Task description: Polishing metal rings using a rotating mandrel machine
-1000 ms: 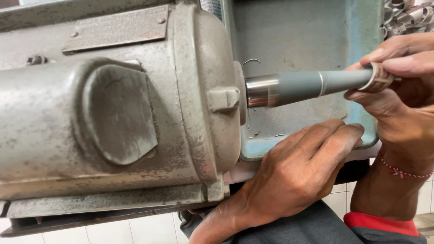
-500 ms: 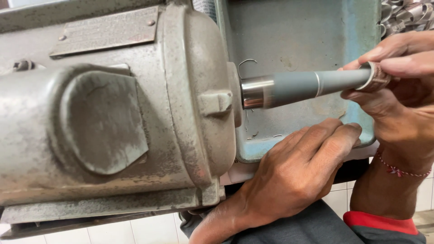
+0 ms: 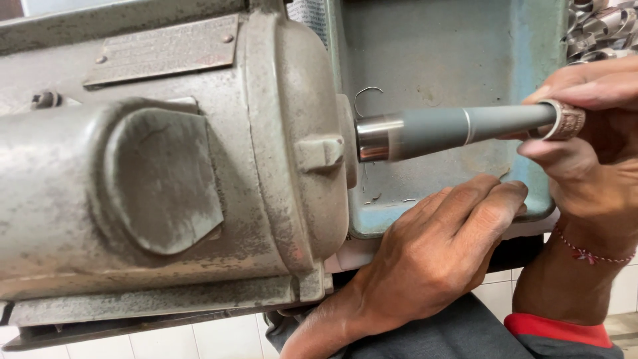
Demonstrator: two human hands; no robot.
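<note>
Grey and smooth, the metal rod (image 3: 458, 129) lies level across the middle right of the frame. Its shiny silver end sits against the round end of the big motor (image 3: 166, 173). At the rod's other end, at the right edge, sits a small ring (image 3: 566, 119) with a rough, bumpy edge.

The right hand (image 3: 591, 133) is at the right edge of the frame. Its grip is closed on the ring, with fingers above and the thumb below. A thin red string (image 3: 591, 252) is tied around that wrist.

The left hand (image 3: 432, 259) is in the lower middle, just under the rod and not touching it. It holds nothing. It lies flat, with its fingertips on the lower rim of the blue-green tray (image 3: 531, 66).

The motor fills the left half of the frame. It is dull grey and dusty, with a flat plate (image 3: 159, 50) screwed on near the top. A few thin curls of wire lie in the tray behind the rod. Shiny metal curls (image 3: 601, 26) sit in the upper right corner. White tiles (image 3: 166, 342) show along the bottom.
</note>
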